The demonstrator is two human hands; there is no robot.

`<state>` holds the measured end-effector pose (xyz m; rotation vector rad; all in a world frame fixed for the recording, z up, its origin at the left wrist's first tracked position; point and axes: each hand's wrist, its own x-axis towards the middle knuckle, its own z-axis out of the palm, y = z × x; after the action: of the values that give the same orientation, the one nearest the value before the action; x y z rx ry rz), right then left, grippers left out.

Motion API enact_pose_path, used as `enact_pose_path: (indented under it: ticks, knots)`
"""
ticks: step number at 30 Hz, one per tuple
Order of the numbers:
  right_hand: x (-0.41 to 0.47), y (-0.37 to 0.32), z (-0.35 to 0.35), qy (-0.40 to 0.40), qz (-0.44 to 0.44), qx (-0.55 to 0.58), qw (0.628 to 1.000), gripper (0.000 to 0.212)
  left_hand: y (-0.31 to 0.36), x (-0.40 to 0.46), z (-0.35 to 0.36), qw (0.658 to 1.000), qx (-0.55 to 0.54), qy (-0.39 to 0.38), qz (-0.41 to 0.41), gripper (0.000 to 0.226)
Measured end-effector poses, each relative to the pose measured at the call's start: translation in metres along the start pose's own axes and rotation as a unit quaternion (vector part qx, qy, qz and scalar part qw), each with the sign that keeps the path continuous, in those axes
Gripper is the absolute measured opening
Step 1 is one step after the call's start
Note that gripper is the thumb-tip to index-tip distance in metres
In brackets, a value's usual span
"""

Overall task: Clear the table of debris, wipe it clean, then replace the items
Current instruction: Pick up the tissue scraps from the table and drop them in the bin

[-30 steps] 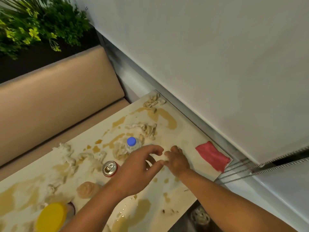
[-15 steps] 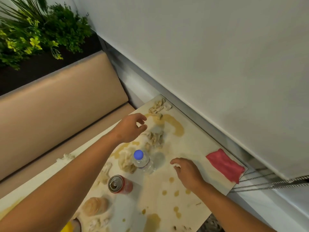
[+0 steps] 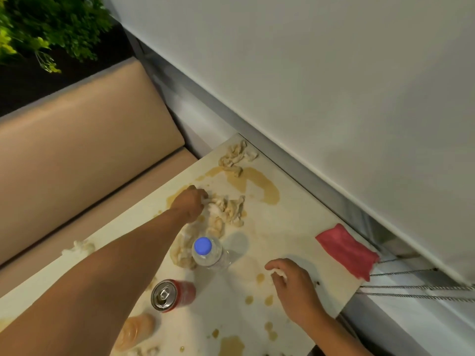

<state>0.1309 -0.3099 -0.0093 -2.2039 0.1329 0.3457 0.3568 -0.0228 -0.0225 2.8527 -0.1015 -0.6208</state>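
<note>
While left hand [image 3: 191,203] grips tissue [image 3: 226,209], right hand [image 3: 293,283] pinches one scrap [image 3: 279,273]; one bottle [image 3: 207,253], one can [image 3: 171,295] (both upright).

We see a pale surface [image 3: 288,227] blotched with tan spills. A soaked tissue clump [image 3: 227,209] lies mid-surface, its left edge pinched by our left hand [image 3: 190,204]; another tissue wad [image 3: 235,156] sits at the far corner. A clear water bottle [image 3: 208,254] (blue cap) stands upright near the middle, with a red soda can [image 3: 171,295] upright nearer us. A red cloth [image 3: 347,250] lies flat at the right edge. Our right hand [image 3: 293,286] curls round a small white scrap [image 3: 279,273].
</note>
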Motion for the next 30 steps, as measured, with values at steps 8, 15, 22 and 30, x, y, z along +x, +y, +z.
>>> enact_pose_path:
  ticks: [8,15,22,30]
  knots:
    - [0.005,-0.005,-0.013,-0.006,-0.001,0.024,1.000,0.041,-0.005,-0.005,-0.009,0.992,-0.109,0.059,-0.024,0.011]
    - [0.004,-0.022,-0.029,0.013,-0.015,0.089,0.996,0.036,-0.005,-0.031,-0.049,0.965,-0.223,0.133,-0.031,0.010]
    - [-0.005,-0.044,-0.052,0.003,0.004,0.140,0.990,0.024,0.026,-0.084,-0.094,0.940,-0.287,0.184,-0.013,0.011]
    - [-0.034,-0.051,-0.086,0.019,-0.051,0.171,0.984,0.027,0.096,-0.162,-0.127,0.925,-0.321,0.198,0.049,0.006]
